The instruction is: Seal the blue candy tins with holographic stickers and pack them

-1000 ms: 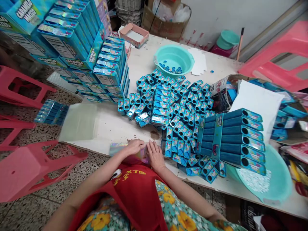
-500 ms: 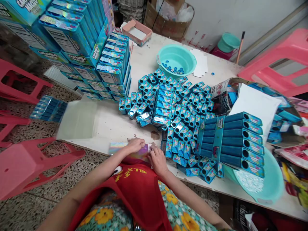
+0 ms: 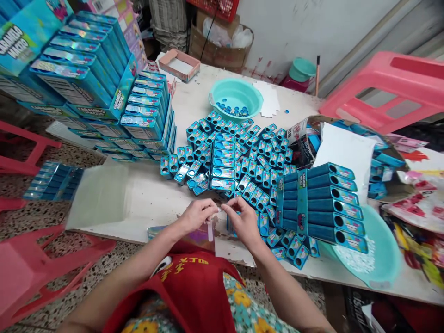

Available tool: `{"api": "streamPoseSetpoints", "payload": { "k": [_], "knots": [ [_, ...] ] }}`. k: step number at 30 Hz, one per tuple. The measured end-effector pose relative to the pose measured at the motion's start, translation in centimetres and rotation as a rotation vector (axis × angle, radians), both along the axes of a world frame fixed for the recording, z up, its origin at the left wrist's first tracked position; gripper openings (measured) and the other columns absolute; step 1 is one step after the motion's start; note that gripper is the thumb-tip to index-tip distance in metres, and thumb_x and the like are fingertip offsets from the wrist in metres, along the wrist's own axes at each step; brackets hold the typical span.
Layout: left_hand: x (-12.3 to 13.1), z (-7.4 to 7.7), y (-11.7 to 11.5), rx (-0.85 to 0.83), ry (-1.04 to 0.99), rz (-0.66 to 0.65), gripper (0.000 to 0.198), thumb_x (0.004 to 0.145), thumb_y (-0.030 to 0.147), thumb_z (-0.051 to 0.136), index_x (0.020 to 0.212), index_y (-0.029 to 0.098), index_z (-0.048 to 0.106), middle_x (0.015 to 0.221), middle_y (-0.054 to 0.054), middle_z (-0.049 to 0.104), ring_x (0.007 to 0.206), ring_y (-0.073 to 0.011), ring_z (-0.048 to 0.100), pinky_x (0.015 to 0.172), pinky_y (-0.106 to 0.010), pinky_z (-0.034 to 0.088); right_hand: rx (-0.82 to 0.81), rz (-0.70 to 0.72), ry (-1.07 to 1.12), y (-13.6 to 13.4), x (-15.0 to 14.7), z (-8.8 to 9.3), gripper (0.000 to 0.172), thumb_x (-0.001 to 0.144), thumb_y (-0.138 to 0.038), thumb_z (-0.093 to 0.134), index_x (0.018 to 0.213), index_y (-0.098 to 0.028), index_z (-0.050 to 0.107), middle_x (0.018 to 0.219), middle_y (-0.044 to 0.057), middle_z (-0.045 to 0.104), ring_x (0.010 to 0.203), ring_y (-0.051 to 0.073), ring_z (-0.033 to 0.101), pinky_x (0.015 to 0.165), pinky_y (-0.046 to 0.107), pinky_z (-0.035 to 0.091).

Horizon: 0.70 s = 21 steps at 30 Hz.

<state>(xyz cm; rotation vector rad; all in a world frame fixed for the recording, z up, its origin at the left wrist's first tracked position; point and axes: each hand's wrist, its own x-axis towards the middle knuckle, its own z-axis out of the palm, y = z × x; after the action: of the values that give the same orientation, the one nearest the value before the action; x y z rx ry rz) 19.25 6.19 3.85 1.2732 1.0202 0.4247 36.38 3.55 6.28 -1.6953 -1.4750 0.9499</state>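
My left hand [image 3: 197, 215] and my right hand [image 3: 243, 221] meet above the near edge of the white table [image 3: 152, 194], fingertips pinched together. Between them hangs a small pale sticker strip [image 3: 210, 230], held at its top end by my left fingers. Under my hands a shiny holographic sheet [image 3: 194, 237] lies on the table edge. A big heap of small blue candy boxes [image 3: 239, 157] spreads just beyond my right hand. A blue display tray of long boxes [image 3: 322, 208] lies on its side to the right.
Tall stacks of filled blue display cartons [image 3: 86, 88] stand at the left. A teal basin with blue caps [image 3: 235, 97] sits at the back, another teal basin [image 3: 374, 254] at the right edge. Pink stools [image 3: 388, 88] [image 3: 38, 263] stand around. A clear plastic bag [image 3: 100, 194] lies left.
My hands have lifted off the holographic sheet and come together over the table, now with a small pale strip between the fingers. The camera has tilted up a little.
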Motion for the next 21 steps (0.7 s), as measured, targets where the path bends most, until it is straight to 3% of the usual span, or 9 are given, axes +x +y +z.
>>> {"api": "streamPoseSetpoints", "payload": {
  "k": [6,11,14,16,19,21],
  "knots": [
    [-0.1,2.2,7.0,0.246,0.096,0.081,0.025,0.085,0.035,0.043,0.104,0.020,0.049,0.059,0.006,0.048,0.052,-0.0097,0.048,0.050,-0.020,0.037,0.261,-0.197,-0.195,5.8,-0.8,-0.5,0.017,0.079,-0.036,0.062,0.075,-0.019,0.064,0.091,0.005,0.053,0.093,0.020,0.049,0.084,0.034,0.040],
    [0.3,1.1,11.3,0.417,0.174,0.040,0.012,0.083,0.025,0.041,0.093,0.020,0.047,0.058,0.007,0.047,0.054,-0.0103,0.045,0.055,-0.022,0.034,0.233,-0.297,-0.186,9.5,-0.7,-2.8,0.019,0.076,-0.035,0.062,0.070,-0.017,0.063,0.091,0.006,0.049,0.098,0.022,0.046,0.091,0.038,0.036],
    [0.8,-1.1,11.5,0.412,0.128,0.078,0.013,0.086,0.027,0.038,0.095,0.020,0.045,0.061,0.006,0.046,0.056,-0.0106,0.046,0.057,-0.022,0.036,0.205,-0.327,-0.103,10.2,-0.6,-4.2,0.018,0.073,-0.034,0.063,0.069,-0.016,0.060,0.088,0.005,0.049,0.094,0.020,0.047,0.088,0.035,0.038],
    [1.3,-2.7,11.0,0.423,0.134,0.146,0.014,0.088,0.028,0.036,0.096,0.020,0.043,0.064,0.005,0.047,0.058,-0.0113,0.047,0.059,-0.023,0.037,0.154,-0.376,-0.039,10.5,-0.4,-4.9,0.024,0.068,-0.036,0.067,0.080,-0.016,0.058,0.086,0.003,0.051,0.085,0.018,0.048,0.081,0.032,0.040],
    [2.0,-4.7,9.9,0.460,0.261,0.245,0.017,0.089,0.026,0.034,0.100,0.018,0.044,0.068,0.002,0.050,0.063,-0.0138,0.050,0.062,-0.026,0.038,0.090,-0.417,0.015,10.8,-0.1,-5.1,0.040,0.064,-0.036,0.069,0.094,-0.017,0.052,0.084,0.000,0.052,0.072,0.014,0.046,0.071,0.029,0.042],
    [2.0,-5.3,8.8,0.490,0.402,0.274,0.019,0.089,0.025,0.036,0.103,0.018,0.046,0.071,0.000,0.054,0.067,-0.0161,0.052,0.064,-0.028,0.038,0.131,-0.388,0.011,10.5,0.0,-4.7,0.033,0.070,-0.034,0.064,0.094,-0.017,0.050,0.089,0.002,0.053,0.073,0.013,0.047,0.071,0.029,0.042]
  ]
}}
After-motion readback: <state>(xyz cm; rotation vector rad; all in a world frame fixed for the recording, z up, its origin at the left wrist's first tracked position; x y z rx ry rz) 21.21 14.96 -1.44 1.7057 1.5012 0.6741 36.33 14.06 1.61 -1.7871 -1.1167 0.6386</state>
